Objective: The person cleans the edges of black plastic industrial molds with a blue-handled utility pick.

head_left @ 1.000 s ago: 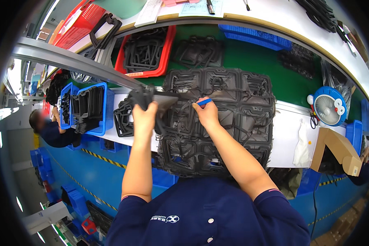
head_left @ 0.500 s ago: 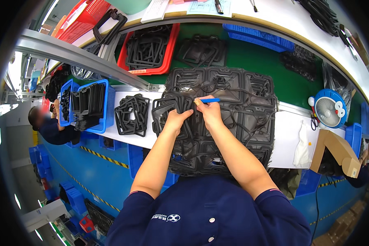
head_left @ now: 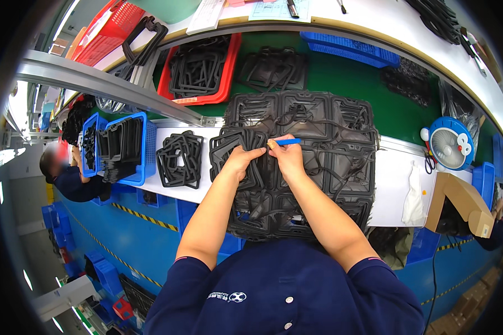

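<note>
My left hand is closed at the edge of black rectangular frames, its thumb pointing right. My right hand grips a slim blue-handled tool that sticks out to the right of the fingers; its working end is hidden. The two hands nearly meet over the left part of a large black moulded sheet with frame shapes, its loose strips lying across it. Left of my hands, a pile of similar black frames lies on the white table.
Blue baskets with black frames stand at the left, near another person. A red crate of frames is beyond the table. At the right are a blue fan, scissors, a white cloth and a cardboard box.
Both hands stay nearly in place, with my right hand and the blue-handled tool shifting slightly. The whole view has moved a little.
</note>
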